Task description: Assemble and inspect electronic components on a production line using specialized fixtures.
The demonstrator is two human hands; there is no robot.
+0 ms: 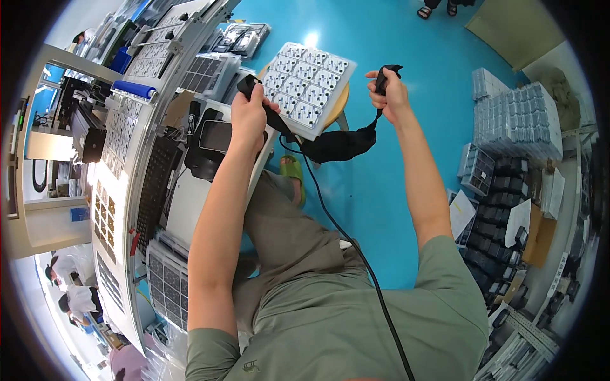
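Note:
Between my raised hands hangs a black fabric strap with a padded pouch-like middle (pixel 340 145). My left hand (pixel 249 117) is closed round one end of it, in front of the workbench edge. My right hand (pixel 389 95) grips the other end, out over the blue floor. The middle part sags below both hands. A thin black cable (pixel 324 206) runs from near the strap down across my body. Just beyond the strap, a tray of small parts in a grid (pixel 304 86) rests on a round wooden stool (pixel 338 105).
Along the left stands a workbench holding a keyboard (pixel 159 184), a phone (pixel 216 136) on a black case and more gridded trays (pixel 168 279). Stacked clear trays (pixel 518 120) and black parts (pixel 499 222) line the right wall. Another person's feet (pixel 438 11) show at the top.

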